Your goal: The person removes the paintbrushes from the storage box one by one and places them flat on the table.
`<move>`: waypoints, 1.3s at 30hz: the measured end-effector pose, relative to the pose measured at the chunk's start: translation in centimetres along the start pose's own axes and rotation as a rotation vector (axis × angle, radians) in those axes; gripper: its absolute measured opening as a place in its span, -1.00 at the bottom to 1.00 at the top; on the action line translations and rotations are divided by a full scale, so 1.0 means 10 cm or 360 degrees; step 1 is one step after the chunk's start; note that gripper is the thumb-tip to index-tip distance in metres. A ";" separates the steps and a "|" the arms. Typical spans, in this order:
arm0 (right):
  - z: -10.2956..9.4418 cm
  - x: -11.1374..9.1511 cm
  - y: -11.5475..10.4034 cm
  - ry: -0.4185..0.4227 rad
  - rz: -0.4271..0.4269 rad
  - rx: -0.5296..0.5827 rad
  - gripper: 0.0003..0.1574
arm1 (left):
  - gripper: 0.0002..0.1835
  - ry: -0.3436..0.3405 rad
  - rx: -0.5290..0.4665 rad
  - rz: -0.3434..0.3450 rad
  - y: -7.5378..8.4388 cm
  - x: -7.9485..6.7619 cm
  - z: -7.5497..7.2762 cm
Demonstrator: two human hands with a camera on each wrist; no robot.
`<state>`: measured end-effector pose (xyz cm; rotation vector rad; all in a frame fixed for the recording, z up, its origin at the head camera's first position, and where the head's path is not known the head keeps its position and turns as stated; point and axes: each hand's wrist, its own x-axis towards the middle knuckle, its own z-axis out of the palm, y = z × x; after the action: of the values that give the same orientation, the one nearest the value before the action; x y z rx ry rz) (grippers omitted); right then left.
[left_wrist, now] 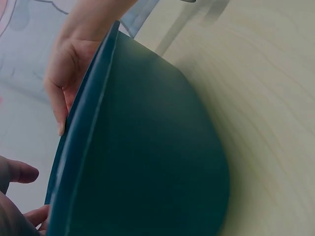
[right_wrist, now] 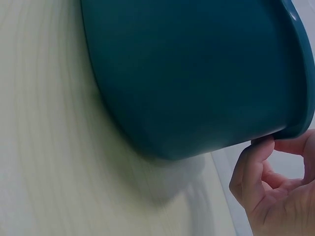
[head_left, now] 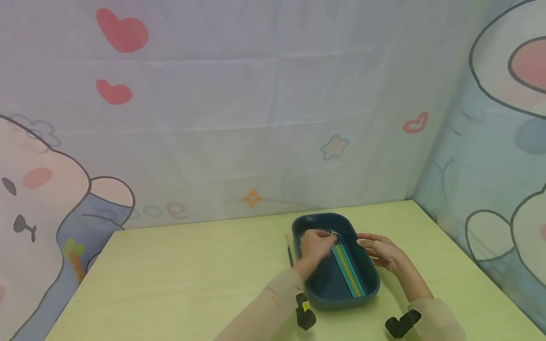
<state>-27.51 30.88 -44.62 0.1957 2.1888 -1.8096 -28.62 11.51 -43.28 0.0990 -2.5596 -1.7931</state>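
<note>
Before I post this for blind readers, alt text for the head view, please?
A person's left-hand grip is at the far ends of teal and yellow sticks in a dark blue tray; the right-hand grip holds its side. The tray sits on a pale table before a cartoon backdrop.

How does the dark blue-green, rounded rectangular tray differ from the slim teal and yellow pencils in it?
The tray is broad and hollow; the pencils are thin and straight. The tray is dark blue-green throughout; the pencils are brighter teal and yellow. The tray is held at its rim by the right hand; the pencils are inside it, with the left hand at their far ends. Both are longer than wide.
</note>
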 end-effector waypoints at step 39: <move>0.01 0.00 0.00 0.0004 -0.0037 -0.0043 -0.21 | -0.84 -0.0027 0.0111 -0.0135 -0.17 0.05 0.20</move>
<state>-27.52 30.82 -44.69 0.1672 2.2250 -1.7920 -29.14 12.81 -45.61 0.1968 -2.6688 -1.7391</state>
